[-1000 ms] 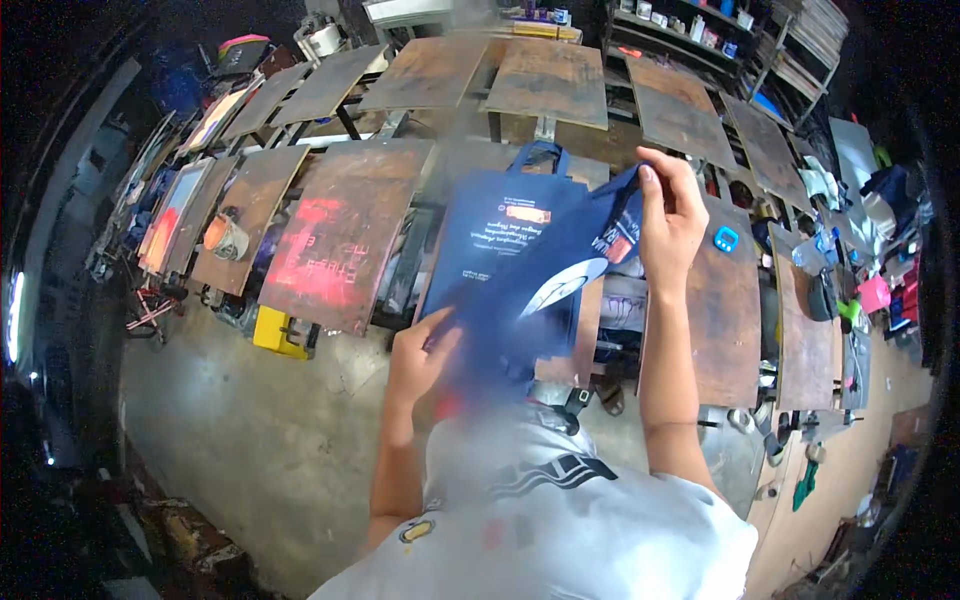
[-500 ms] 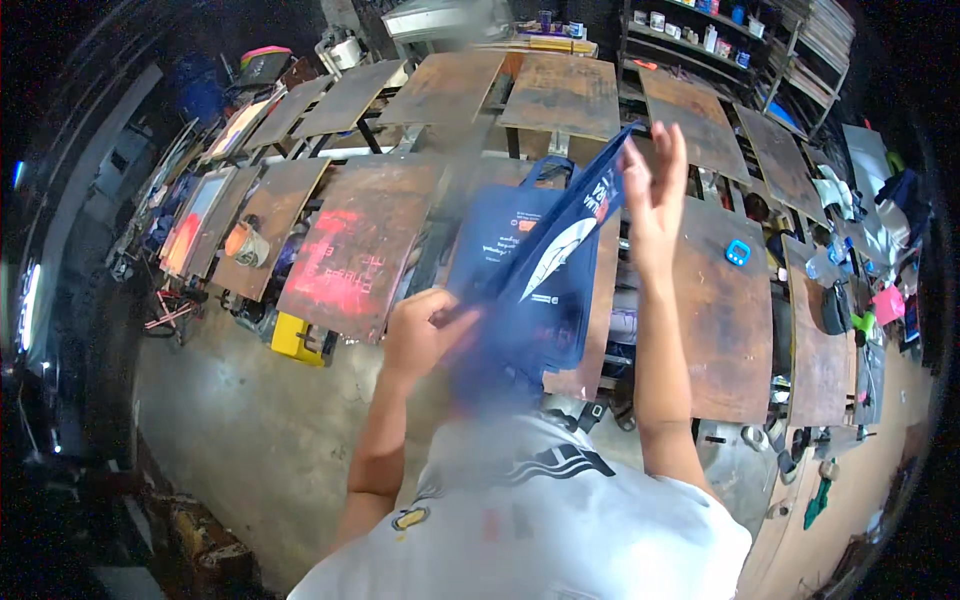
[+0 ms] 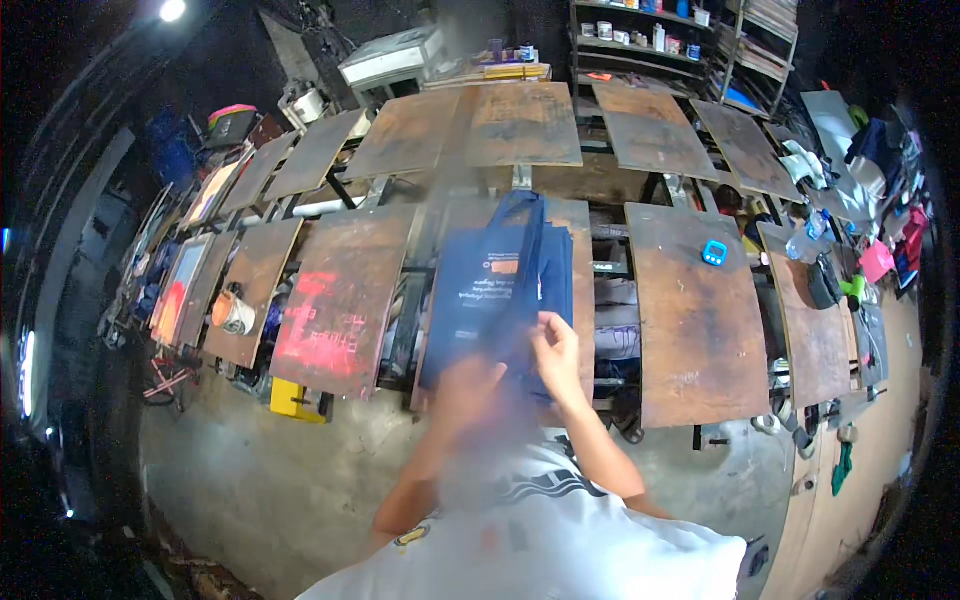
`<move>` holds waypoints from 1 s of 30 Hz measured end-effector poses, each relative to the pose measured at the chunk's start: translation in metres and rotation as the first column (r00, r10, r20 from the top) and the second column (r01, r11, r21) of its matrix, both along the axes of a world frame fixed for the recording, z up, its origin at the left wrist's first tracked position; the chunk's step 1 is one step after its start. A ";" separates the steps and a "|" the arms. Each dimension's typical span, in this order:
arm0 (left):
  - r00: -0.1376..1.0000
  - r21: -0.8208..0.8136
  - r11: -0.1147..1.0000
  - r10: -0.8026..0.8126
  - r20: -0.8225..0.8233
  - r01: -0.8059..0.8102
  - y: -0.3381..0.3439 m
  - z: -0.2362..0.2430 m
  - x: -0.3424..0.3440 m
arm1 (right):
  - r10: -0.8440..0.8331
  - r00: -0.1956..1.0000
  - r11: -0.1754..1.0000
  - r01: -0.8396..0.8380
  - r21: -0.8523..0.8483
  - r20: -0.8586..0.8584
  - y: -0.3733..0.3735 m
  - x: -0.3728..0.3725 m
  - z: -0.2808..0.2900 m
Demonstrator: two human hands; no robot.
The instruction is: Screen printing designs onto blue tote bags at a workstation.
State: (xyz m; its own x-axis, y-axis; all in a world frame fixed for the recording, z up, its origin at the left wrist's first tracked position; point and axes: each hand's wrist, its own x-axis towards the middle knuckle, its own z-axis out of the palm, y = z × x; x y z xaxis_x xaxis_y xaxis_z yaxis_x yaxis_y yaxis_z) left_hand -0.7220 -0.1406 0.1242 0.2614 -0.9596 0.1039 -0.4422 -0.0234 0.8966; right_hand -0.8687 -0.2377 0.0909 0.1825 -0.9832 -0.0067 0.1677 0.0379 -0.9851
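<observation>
A stack of navy tote bags (image 3: pixel 462 310) with pale printing and a small orange patch lies on a board in the middle. Over it stands another navy tote bag (image 3: pixel 522 285), seen narrow and edge-on, its lower part blurred. My right hand (image 3: pixel 557 352) is closed at this bag's right edge, thumb and fingers pinching the cloth. My left hand (image 3: pixel 465 388) is low on the left side of the same bag; motion smears its fingers, so its grip does not show. A blurry vertical streak through the picture hides part of the cloth between my hands.
Worn wooden boards stand in two rows, one with pink-red paint (image 3: pixel 325 335). A paint-stained bucket (image 3: pixel 234 313) sits on a left board. A blue timer (image 3: pixel 714 252) lies on the board at right. Shelves with jars (image 3: pixel 640 45) stand at the back.
My right hand has come down from the bag's raised upper edge and now pinches its side. The bag has swung from slanting to nearly upright and narrow. My left hand has moved inward.
</observation>
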 end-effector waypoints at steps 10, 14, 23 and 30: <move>0.995 0.069 0.996 -0.058 0.085 0.052 -0.016 0.008 0.026 | 0.129 0.991 0.986 -0.125 -0.114 0.028 0.004 0.017 0.007; 0.996 0.047 0.998 -0.050 0.077 0.046 -0.034 0.018 0.028 | 0.251 0.968 0.940 -0.249 -0.235 -0.023 0.014 0.015 0.022; 0.972 0.110 0.984 -0.158 0.173 0.141 -0.045 0.000 -0.003 | -0.054 0.998 0.994 0.052 -0.100 -0.023 -0.028 -0.003 0.015; 0.992 0.006 0.995 -0.100 0.073 0.100 -0.076 0.018 0.003 | -0.020 0.995 0.986 0.004 -0.167 -0.093 -0.026 0.005 0.012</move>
State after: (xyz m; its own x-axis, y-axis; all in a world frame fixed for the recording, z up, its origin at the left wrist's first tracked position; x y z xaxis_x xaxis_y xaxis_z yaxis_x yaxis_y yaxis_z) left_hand -0.7190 -0.2170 0.1419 0.1560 -0.9809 0.1166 -0.5072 0.0217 0.8616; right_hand -0.8636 -0.2637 0.1030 0.1768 -0.9742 0.1401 0.0732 -0.1290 -0.9889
